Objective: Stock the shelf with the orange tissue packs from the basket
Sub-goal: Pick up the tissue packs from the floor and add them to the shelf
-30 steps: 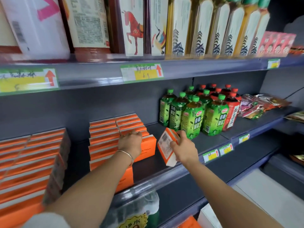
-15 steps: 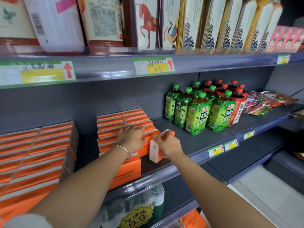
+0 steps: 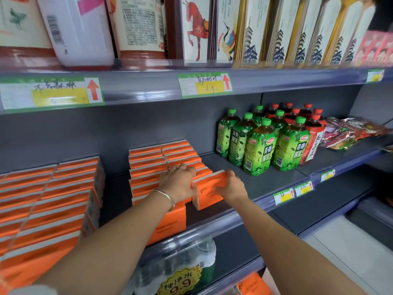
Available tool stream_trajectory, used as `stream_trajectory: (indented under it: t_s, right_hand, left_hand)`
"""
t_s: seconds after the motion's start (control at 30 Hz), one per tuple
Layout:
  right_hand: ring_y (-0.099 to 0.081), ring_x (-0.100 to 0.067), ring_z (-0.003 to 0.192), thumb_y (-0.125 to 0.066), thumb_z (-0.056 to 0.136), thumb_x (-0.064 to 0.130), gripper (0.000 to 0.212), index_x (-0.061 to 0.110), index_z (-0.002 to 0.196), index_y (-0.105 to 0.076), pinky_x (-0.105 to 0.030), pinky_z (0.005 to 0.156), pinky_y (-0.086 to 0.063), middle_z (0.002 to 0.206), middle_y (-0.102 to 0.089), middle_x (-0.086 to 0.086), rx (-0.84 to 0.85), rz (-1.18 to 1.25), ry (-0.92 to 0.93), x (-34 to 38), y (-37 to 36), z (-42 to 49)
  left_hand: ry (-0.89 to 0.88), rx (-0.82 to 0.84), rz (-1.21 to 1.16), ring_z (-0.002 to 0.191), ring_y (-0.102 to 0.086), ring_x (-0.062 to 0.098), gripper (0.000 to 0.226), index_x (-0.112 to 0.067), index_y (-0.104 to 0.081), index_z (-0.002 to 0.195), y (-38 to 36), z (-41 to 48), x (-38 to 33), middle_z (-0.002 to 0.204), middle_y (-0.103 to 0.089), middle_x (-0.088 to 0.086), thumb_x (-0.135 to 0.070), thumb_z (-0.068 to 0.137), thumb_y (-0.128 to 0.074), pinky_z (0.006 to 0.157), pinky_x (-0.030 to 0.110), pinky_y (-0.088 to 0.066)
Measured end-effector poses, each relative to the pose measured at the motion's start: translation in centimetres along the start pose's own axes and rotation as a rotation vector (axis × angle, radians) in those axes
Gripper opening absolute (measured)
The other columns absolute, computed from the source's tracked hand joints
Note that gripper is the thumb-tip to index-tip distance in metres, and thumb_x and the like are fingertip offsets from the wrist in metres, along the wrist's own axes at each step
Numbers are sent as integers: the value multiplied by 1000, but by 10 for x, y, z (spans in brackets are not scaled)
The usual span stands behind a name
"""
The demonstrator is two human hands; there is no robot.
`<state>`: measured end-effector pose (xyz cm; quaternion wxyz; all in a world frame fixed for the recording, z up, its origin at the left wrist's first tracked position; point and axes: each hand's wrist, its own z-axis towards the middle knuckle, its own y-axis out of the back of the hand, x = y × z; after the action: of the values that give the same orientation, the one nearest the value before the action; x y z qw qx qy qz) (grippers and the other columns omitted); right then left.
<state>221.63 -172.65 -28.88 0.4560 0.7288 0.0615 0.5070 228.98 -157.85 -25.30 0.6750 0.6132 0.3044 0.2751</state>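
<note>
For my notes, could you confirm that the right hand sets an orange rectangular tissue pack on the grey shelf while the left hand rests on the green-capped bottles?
No: in the head view the left hand rests on the stacked orange tissue packs.

The dark grey shelf (image 3: 265,184) carries orange tissue packs (image 3: 148,165) standing in two blocks (one at the far left, one near the middle). A single orange tissue pack (image 3: 207,188) stands upright just right of the middle block. Further right stand green tea bottles (image 3: 259,145), with red-capped bottles (image 3: 314,133) beside them and snack packets (image 3: 348,133) lying at the end.
</note>
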Motion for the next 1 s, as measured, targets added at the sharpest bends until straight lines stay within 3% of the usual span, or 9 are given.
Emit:
stream_trajectory:
  t_s: [0.17, 0.33, 0.47, 0.73, 0.87, 1.0]
  right_hand:
    - [-54, -31, 110, -70, 80, 26, 54, 13, 125, -44, -32, 77, -41, 117, -52, -12, -7, -26, 114, 5, -11, -8]
    - [-54, -33, 111, -68, 82, 26, 54, 12, 127, -42, -37, 87, -46, 120, -50, -13, 8, -42, 135, 7, -14, -12]
    - [-47, -38, 120, -63, 87, 32, 62, 18, 140, -32, -44, 91, -45, 132, -42, -11, -1, -175, 160, 2, -3, -20]
    - [-48, -33, 116, -51, 94, 29, 36, 15, 127, -47, -41, 81, -45, 122, -53, -9, -131, -481, 323, -37, 29, -66]
    - [-48, -31, 117, -48, 94, 29, 31, 16, 123, -49, -38, 83, -45, 122, -54, -7, -117, -627, 347, -80, 33, -86]
    - [-47, -30, 120, -48, 95, 30, 35, 15, 126, -47, -36, 87, -44, 124, -52, -8, -8, -721, 305, -135, 23, -97]
  left_hand:
    - [15, 5, -9, 123, -41, 25, 50, -27, -46, 123, 1, 2, 2, 128, -46, 0, -52, 81, -60, 92, 39, -39]
    - [11, -14, 28, 124, -40, 25, 51, -27, -43, 127, -3, -1, 2, 131, -45, 1, -49, 84, -58, 96, 40, -36]
    - [-2, -37, 39, 126, -40, 24, 49, -29, -44, 128, -1, -8, -5, 132, -45, -1, -49, 85, -56, 98, 39, -34]
    - [-288, -200, 85, 121, -44, 20, 26, -29, -53, 116, -14, -52, -65, 122, -54, -5, -34, 91, -48, 96, 34, -32]
    - [-374, -183, 104, 112, -52, 22, 20, -24, -55, 107, -47, -68, -96, 110, -59, -1, -29, 90, -46, 89, 33, -38]
    - [-420, -41, 114, 112, -55, 22, 18, -22, -55, 104, -91, -79, -116, 113, -62, -1, -30, 90, -48, 89, 33, -41]
